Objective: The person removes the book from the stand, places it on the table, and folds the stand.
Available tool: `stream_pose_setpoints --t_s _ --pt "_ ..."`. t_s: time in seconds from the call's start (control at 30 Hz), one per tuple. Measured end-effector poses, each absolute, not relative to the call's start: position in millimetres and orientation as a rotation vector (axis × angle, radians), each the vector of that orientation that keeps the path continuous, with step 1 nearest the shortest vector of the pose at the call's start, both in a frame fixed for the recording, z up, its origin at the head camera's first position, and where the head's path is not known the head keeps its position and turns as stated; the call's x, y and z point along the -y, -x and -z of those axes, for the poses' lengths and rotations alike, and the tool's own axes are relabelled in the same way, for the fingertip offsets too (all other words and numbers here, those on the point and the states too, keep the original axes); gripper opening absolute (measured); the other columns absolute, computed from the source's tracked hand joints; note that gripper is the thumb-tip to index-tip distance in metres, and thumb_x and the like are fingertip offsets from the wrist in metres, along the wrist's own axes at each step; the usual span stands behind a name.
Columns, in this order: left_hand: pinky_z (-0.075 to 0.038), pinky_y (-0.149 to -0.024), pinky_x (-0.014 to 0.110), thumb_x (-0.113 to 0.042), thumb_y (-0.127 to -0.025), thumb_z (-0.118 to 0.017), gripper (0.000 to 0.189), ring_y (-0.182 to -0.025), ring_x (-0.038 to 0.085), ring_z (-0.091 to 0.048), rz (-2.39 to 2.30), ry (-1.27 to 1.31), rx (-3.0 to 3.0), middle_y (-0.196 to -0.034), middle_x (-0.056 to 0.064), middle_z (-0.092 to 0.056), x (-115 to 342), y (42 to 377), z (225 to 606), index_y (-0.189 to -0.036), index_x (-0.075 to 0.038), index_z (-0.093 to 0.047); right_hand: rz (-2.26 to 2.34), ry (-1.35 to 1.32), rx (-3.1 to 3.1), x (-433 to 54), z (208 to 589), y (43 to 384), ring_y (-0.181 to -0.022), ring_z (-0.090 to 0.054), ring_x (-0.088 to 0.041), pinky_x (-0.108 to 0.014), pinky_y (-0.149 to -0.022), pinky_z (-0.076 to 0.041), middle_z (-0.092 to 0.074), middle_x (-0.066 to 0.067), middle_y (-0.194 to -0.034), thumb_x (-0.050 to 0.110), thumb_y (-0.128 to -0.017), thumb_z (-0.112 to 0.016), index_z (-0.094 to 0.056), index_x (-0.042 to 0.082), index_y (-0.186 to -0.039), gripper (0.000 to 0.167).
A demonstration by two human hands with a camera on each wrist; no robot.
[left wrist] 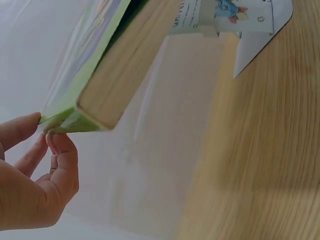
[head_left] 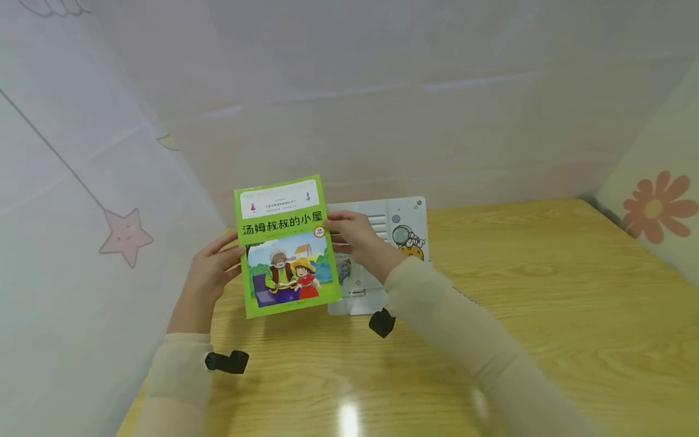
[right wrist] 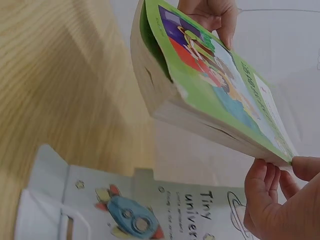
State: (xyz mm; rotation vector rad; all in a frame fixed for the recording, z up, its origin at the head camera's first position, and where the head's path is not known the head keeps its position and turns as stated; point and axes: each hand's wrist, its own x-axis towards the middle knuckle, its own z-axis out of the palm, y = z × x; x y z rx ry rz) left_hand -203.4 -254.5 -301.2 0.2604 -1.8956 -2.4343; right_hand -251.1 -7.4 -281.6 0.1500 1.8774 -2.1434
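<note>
head view: one thick, green-covered paperback book (head_left: pixel 289 246) with a picture of two figures, held up off the yellowish wood-grain tabletop (head_left: pixel 546 291); left hand (head_left: pixel 204 273) at its left edge, right hand (head_left: pixel 363 240) at its right; one white slotted stand printed with an astronaut (head_left: pixel 406 233), behind and to the right, partly covered by book and right hand

left wrist view: left grip nearly closed, thumb and fingertips pinching the green spine side; page block facing the camera

right wrist view: right grip parted only by the book's thickness, thumb above, fingers beneath the page edge; front cover lifting at the near corner; stand apart, below the book

handling note: best kept level between both hands, pinch firm but light, cover pressed flat so pages do not fan
</note>
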Motion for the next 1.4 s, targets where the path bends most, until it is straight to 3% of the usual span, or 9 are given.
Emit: stream_pose_setpoints --t_s 0.1,0.17,0.37,0.57,0.93,1.4 --pt "-0.048 -0.066 0.025 0.002 -0.081 -0.057 0.054 -0.074 0.013 -0.060 2.492 -0.238 1.888 -0.083 -0.002 -0.064 265.5 201.3 301.9 -0.130 -0.004 -0.035 2.151 -0.178 -1.847 17.6 286.8 250.5 -0.078 -0.060 -0.020 -0.029 -0.063 -0.050 -0.062 -0.007 -0.091 0.013 -0.082 -0.059 -0.061 0.011 -0.101 0.019" --pt "-0.048 -0.066 0.025 0.001 -0.080 -0.058 0.052 -0.075 0.013 -0.060 2.516 -0.241 1.890 -0.084 -0.001 -0.064 272.1 199.4 302.9 -0.128 -0.006 -0.038 2.151 -0.207 -1.824 24.3 290.5 249.5 -0.077 -0.060 -0.020 -0.029 -0.063 -0.050 -0.062 -0.007 -0.091 0.013 -0.082 -0.059 -0.060 0.011 -0.103 0.021" --pt "-0.049 -0.066 0.026 -0.002 -0.079 -0.060 0.030 -0.075 0.014 -0.060 2.516 -0.280 1.961 -0.085 -0.001 -0.063 288.1 195.4 307.6 -0.105 -0.014 -0.052 2.166 -0.254 -1.759 40.4 301.0 244.0 -0.077 -0.060 -0.019 -0.029 -0.064 -0.050 -0.062 -0.007 -0.088 0.012 -0.082 -0.059 -0.060 0.011 -0.105 0.023" --pt "-0.049 -0.065 0.027 0.001 -0.080 -0.059 0.025 -0.074 0.015 -0.060 2.520 -0.365 1.988 -0.083 -0.001 -0.063 301.4 193.8 315.7 -0.094 -0.020 -0.059 2.178 -0.281 -1.708 54.2 311.4 241.5 -0.078 -0.059 -0.019 -0.030 -0.069 -0.048 -0.062 -0.005 -0.086 0.011 -0.081 -0.059 -0.061 0.012 -0.102 0.021" --pt "-0.049 -0.068 0.028 0.000 -0.082 -0.056 0.034 -0.075 0.014 -0.059 2.504 -0.423 2.164 -0.083 -0.002 -0.061 316.9 195.2 338.2 -0.112 -0.014 -0.046 2.154 -0.346 -1.685 67.7 338.9 235.0 -0.081 -0.058 -0.022 -0.031 -0.068 -0.048 -0.062 -0.005 -0.085 0.011 -0.082 -0.057 -0.059 0.010 -0.107 0.024" --pt "-0.049 -0.066 0.026 -0.002 -0.082 -0.056 0.024 -0.070 0.013 -0.060 2.477 -0.554 2.213 -0.077 0.000 -0.062 323.3 193.8 353.4 -0.097 -0.020 -0.053 2.155 -0.402 -1.647 79.5 366.2 231.6 -0.078 -0.056 -0.021 -0.030 -0.065 -0.047 -0.061 -0.006 -0.087 0.005 -0.084 -0.051 -0.056 0.007 -0.113 0.029"
